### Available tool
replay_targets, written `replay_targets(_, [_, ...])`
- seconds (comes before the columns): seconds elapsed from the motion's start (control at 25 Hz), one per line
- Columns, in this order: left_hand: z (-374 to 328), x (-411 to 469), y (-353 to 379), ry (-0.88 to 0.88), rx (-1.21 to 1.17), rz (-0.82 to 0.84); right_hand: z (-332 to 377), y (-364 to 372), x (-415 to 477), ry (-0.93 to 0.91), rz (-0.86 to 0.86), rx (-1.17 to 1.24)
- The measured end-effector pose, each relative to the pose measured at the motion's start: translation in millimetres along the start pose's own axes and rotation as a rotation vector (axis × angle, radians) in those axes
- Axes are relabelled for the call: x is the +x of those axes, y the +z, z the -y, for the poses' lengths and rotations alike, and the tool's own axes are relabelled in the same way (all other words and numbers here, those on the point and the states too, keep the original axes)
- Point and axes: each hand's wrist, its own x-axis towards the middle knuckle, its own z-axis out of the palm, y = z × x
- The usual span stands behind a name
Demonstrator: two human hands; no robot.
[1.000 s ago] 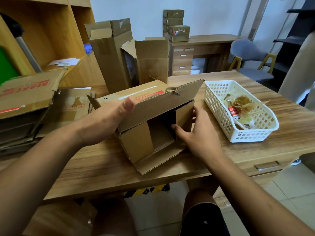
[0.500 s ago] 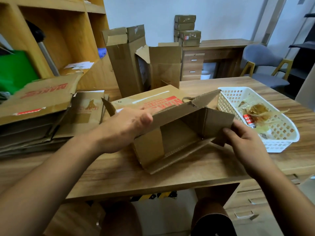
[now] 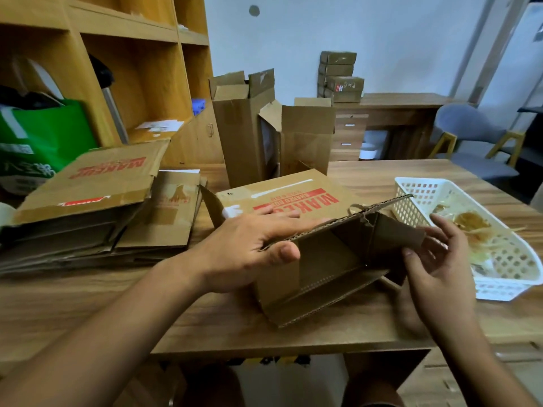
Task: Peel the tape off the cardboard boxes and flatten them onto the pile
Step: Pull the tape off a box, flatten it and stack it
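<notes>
hands [image 3: 249,251] [image 3: 437,262] gripping cardboard box [image 3: 320,262] (flaps open), table [image 3: 88,304]

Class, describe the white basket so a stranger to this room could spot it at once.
Start at the wooden table, then look to its right end, past the right hand. There sits the basket: the only white, latticed plastic container among cardboard, holding crumpled tape.

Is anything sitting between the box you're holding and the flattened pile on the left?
Nothing visible does. Only the left hand gripping the box and bare table lie before the pile; the red-printed box lies behind.
</notes>
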Motion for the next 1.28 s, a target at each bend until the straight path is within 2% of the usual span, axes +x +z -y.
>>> replay_targets(0.16, [0.6,1.6,1.0,-0.014,-0.036,-0.009,28.4,-4.8,-23.5,-0.337,-0.163,-0.199])
replay_targets(0.24, [1.3,2.9,1.6,-0.017,-0.051,-0.007,49.8,5.5,-48.6,-0.488,-0.044,-0.191])
replay_targets(0.28, [1.6,3.6,2.2,-0.013,-0.057,-0.004,57.1,14.1,-58.4,-0.464,0.102,-0.158])
replay_targets(0.36, [0.8,5.3,2.8,0.009,-0.06,0.0,72.2,34.0,-67.0,-0.241,0.388,-0.143])
replay_targets(0.44, [-0.3,5.0,1.6,0.03,-0.068,-0.003,80.0,53.2,-65.4,-0.019,0.577,-0.162])
replay_targets(0.48, [-1.1,4.4,0.8,0.043,-0.077,-0.007,83.3,59.6,-62.1,0.034,0.637,-0.178])
replay_targets(0.6, [-1.9,4.4,0.6,0.046,-0.08,-0.021,90.2,62.1,-60.1,0.062,0.675,-0.219])
replay_targets(0.76, [-0.3,5.8,0.9,0.037,-0.074,-0.015,85.8,53.5,-83.1,0.105,0.652,-0.094])
replay_targets(1.08, [-7.9,14.7,1.0,0.105,0.089,0.148,92.5,48.9,-128.6,0.043,0.78,0.016])
replay_targets(1.28, [-17.3,8.8,-5.8,0.096,0.097,0.201,91.5,49.1,-131.3,-0.041,0.885,0.0])
